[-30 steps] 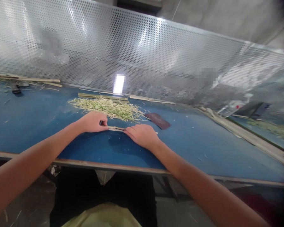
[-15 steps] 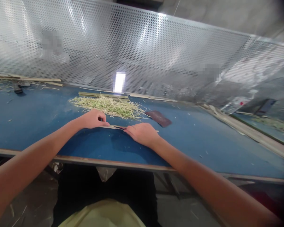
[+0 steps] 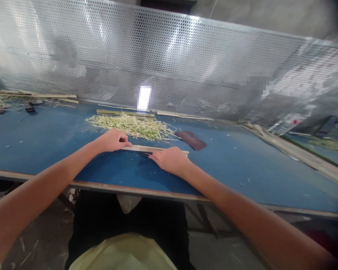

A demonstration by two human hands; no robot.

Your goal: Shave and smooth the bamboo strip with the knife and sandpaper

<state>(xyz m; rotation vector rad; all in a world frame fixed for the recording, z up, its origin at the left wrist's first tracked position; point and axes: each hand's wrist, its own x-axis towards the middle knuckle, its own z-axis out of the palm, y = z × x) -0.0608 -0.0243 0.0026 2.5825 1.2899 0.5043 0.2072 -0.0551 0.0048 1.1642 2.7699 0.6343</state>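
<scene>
A pale, flat bamboo-like strip (image 3: 141, 148) lies along the blue table in front of me. Its left end is pinched between the thumb and fingers of my left hand (image 3: 112, 140). My right hand (image 3: 170, 159) rests at the strip's near side, its fingers wrapped round a small knife. Only a thin dark blade (image 3: 145, 153) shows past the fingertips, pointing left just below the strip; the palm hides its handle. The strip's right end comes out beyond my right hand. Behind both hands lies a pile of thin green and cream shavings (image 3: 135, 126).
A brown, sandpaper-like sheet (image 3: 190, 140) lies right of the pile. A greenish strip (image 3: 112, 112) is behind it, before a perforated metal screen (image 3: 169, 63). Long strips (image 3: 293, 150) run along the right side. More strips (image 3: 45, 95) and a dark tool (image 3: 29, 105) lie far left.
The blade has come off the strip to its near side. More of the strip's pale face now shows between my hands. The view has shifted slightly.
</scene>
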